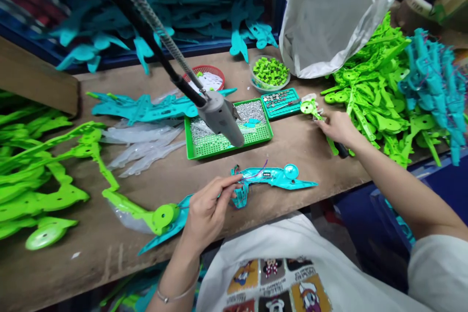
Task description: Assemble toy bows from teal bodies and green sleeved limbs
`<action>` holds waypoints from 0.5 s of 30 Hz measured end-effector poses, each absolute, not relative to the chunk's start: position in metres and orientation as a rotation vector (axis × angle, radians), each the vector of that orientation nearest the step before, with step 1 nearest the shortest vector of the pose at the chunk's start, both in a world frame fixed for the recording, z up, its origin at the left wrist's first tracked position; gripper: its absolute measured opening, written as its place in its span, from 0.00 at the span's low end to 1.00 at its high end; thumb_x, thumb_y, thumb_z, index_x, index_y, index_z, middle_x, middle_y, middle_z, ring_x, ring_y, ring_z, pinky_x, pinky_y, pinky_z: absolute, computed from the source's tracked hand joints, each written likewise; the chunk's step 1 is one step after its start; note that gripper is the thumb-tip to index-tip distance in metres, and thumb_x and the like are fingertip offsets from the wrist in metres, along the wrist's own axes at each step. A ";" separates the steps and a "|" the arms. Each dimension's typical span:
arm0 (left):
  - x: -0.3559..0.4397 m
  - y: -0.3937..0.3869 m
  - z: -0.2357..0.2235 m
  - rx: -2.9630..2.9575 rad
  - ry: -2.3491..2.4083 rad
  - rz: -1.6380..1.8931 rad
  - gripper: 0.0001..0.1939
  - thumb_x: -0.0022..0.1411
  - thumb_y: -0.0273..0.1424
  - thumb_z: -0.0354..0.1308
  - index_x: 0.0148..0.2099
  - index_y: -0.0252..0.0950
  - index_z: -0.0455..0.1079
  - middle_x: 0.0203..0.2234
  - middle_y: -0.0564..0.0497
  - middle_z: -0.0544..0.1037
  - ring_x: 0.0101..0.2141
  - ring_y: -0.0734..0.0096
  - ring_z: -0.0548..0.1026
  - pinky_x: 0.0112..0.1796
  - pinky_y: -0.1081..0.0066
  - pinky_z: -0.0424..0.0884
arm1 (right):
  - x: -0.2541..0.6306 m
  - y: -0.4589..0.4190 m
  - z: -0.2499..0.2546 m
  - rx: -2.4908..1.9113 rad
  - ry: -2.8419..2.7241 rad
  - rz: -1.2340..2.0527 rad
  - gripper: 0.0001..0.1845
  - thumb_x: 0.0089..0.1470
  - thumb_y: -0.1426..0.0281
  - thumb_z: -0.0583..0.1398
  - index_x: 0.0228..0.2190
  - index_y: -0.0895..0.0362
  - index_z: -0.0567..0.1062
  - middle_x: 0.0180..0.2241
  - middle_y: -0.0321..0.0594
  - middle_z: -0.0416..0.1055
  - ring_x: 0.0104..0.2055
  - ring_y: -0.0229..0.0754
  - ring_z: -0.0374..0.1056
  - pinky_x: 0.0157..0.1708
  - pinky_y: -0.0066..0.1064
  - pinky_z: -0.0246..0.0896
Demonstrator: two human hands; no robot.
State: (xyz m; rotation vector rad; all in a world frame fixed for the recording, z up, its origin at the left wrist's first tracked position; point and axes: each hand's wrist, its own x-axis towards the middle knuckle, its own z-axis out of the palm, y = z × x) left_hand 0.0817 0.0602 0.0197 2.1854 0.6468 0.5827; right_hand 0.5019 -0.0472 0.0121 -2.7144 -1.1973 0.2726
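Observation:
A blue plastic shell (276,177) lies near the table's front edge, with a round disc and a small metal part on it. At its left end my left hand (208,204) is closed in a pinch on a thin purple-red wire (260,170), whose free end sticks up. Under that wrist lies a bright green arm-like part with a round end (164,217), on another blue shell. My right hand (338,129) reaches out to the right, its fingers closed beside a green piece (310,107). What they grip is hidden. A black handle (341,150) shows below this hand.
A green tray of screws (229,151) sits mid-table under a hanging grey electric screwdriver (221,119). Behind are a teal tray (281,112) and a bowl of green pieces (270,72). Green parts are heaped left (36,190) and right (369,87), with blue parts (437,92) beyond.

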 end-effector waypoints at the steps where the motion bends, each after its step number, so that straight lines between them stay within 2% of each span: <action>1: 0.081 0.060 0.019 2.186 0.649 0.582 0.15 0.73 0.27 0.54 0.57 0.43 0.74 0.37 0.53 0.81 0.34 0.74 0.80 0.37 0.75 0.74 | 0.508 -0.049 0.014 -2.738 -1.120 0.192 0.20 0.63 0.57 0.56 0.40 0.59 0.80 0.38 0.56 0.78 0.44 0.58 0.73 0.47 0.45 0.64; 4: 0.081 0.059 0.019 2.163 0.665 0.582 0.14 0.73 0.27 0.55 0.56 0.43 0.74 0.37 0.53 0.81 0.34 0.75 0.80 0.38 0.75 0.74 | 0.545 -0.049 0.025 -2.763 -0.843 -0.118 0.22 0.65 0.59 0.55 0.50 0.62 0.76 0.50 0.60 0.74 0.52 0.55 0.69 0.52 0.46 0.60; 6: 0.083 0.057 0.018 2.143 0.667 0.576 0.14 0.73 0.27 0.54 0.56 0.42 0.74 0.38 0.52 0.82 0.35 0.73 0.80 0.39 0.74 0.75 | 0.574 -0.044 0.030 -2.804 -0.673 -0.128 0.29 0.61 0.58 0.60 0.55 0.68 0.72 0.53 0.65 0.72 0.54 0.54 0.67 0.52 0.46 0.58; 8: 0.085 0.055 0.017 2.135 0.656 0.569 0.13 0.73 0.28 0.54 0.56 0.41 0.74 0.38 0.51 0.82 0.37 0.72 0.81 0.39 0.73 0.75 | 0.595 -0.038 0.032 -2.820 -0.569 -0.041 0.32 0.58 0.59 0.63 0.56 0.70 0.72 0.53 0.66 0.72 0.53 0.52 0.67 0.51 0.44 0.58; 10: 0.086 0.054 0.016 2.134 0.651 0.560 0.13 0.74 0.29 0.53 0.56 0.41 0.74 0.39 0.49 0.82 0.36 0.71 0.81 0.39 0.72 0.76 | 0.605 -0.034 0.032 -2.801 -0.539 -0.031 0.30 0.58 0.62 0.63 0.57 0.69 0.71 0.52 0.65 0.73 0.52 0.49 0.68 0.50 0.42 0.58; 12: 0.084 0.055 0.016 2.135 0.664 0.556 0.13 0.74 0.30 0.53 0.56 0.40 0.74 0.38 0.49 0.82 0.36 0.70 0.81 0.39 0.71 0.76 | 0.605 -0.033 0.032 -2.739 -0.541 -0.112 0.27 0.60 0.66 0.61 0.56 0.68 0.72 0.51 0.62 0.74 0.50 0.47 0.68 0.51 0.40 0.58; 15: 0.081 0.057 0.017 2.137 0.694 0.559 0.13 0.74 0.30 0.53 0.55 0.41 0.75 0.37 0.50 0.83 0.35 0.71 0.81 0.38 0.72 0.76 | 0.589 -0.038 0.033 -2.547 -0.626 -0.033 0.17 0.60 0.71 0.57 0.48 0.67 0.75 0.42 0.56 0.77 0.42 0.45 0.70 0.47 0.40 0.62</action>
